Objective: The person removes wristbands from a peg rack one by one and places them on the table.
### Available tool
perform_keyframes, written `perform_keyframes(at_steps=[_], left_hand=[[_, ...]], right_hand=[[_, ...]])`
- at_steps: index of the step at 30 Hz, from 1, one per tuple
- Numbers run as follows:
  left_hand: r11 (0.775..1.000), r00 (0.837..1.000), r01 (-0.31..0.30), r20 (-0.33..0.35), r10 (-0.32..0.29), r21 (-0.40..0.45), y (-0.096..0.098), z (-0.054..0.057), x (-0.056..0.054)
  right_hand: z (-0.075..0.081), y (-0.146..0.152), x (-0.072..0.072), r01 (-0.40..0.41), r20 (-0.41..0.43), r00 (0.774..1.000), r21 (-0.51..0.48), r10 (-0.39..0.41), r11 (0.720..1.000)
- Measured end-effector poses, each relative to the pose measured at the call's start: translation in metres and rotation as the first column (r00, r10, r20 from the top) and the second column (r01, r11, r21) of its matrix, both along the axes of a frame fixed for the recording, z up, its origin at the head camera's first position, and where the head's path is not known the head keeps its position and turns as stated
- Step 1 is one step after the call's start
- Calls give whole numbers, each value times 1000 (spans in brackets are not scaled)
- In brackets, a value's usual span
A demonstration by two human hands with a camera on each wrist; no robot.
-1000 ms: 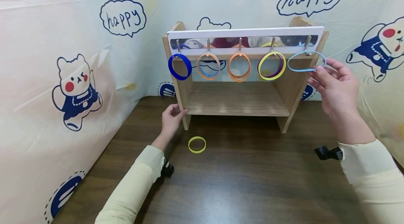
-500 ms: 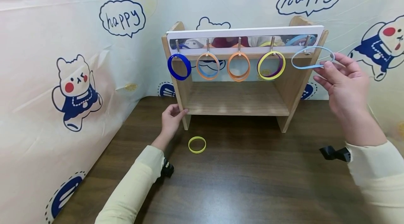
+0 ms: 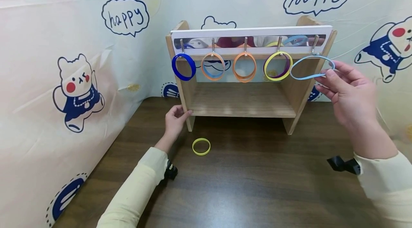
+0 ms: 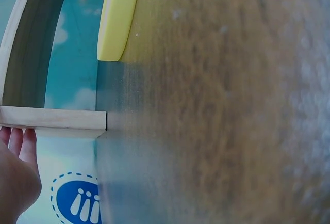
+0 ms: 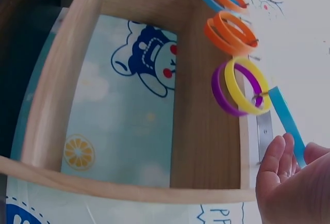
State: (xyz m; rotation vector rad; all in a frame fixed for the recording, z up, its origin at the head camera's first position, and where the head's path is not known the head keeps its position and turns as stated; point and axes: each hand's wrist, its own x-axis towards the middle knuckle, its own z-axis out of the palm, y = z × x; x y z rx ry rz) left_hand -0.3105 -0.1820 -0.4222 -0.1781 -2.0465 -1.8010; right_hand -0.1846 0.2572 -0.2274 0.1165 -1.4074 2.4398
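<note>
My right hand [image 3: 355,95] pinches a light blue silicone wristband [image 3: 307,78] between thumb and fingers. The band is stretched sideways into an oval in front of the rightmost hook [image 3: 315,44]. In the right wrist view, the blue band [image 5: 286,121] stands out past the thumb, its far end close to a yellow wristband [image 5: 231,87] on the neighbouring hook. My left hand [image 3: 173,122] holds the lower left side panel of a wooden rack [image 3: 241,99], thumb at its front edge. A yellow wristband [image 3: 201,154] lies on the table near that hand.
Hanging on the other hooks are a dark blue wristband [image 3: 174,68], orange ones [image 3: 235,67] and a purple one [image 3: 286,67] behind a yellow one. A mirrored strip [image 3: 225,42] backs the hooks. Printed cloth [image 3: 128,67] stands behind and beside the brown table [image 3: 244,178].
My right hand moved the light blue wristband rightward, away from the end hook, then back left and slightly lower. The left hand stays on the rack.
</note>
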Motion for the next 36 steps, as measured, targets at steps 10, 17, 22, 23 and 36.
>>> perform_keyframes(at_steps=[10,17,22,23,36], left_hand=[[1000,1000,5,-8,-5,10,0,1,-1],[1000,1000,4,-7,-4,9,1,1,-1],[1000,1000,-3,-3,3,10,0,0,0],[1000,1000,-3,-4,3,11,0,0,0],[1000,1000,-5,1,5,7,1,0,-1]], right_hand=[[-17,-22,5,-90,-78,992,54,94,994],[-36,-38,9,-151,-56,985,140,161,978],[-51,-49,9,-215,3,976,199,218,956],[-55,-51,8,-232,12,972,201,235,952],[-101,-76,-10,-396,225,913,284,341,873]])
